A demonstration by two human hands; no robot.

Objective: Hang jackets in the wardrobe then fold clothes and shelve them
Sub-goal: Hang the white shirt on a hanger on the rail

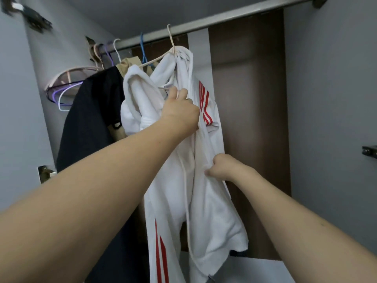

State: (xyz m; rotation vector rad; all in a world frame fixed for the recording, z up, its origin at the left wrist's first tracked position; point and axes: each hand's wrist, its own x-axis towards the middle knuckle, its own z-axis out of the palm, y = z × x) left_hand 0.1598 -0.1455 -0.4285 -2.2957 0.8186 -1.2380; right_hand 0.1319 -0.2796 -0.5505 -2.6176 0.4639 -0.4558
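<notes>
— What did your right hand have?
— Its fingers pinched the white jacket at its front edge.
— And further in?
— My left hand gripped it higher up; it hung from a hanger on the wardrobe rail.

Fingertips of the left hand buried in the folds of the white jacket, not visible. Right hand seen from the back only, its fingertips hidden in the cloth. Lower hem of the jacket cut off by the bottom edge. Most of the beige garment covered by the dark garment and the white hood. Metal fitting at upper left blurred, impossible to identify. Hooks of the far hangers too small and crowded to count.
</notes>
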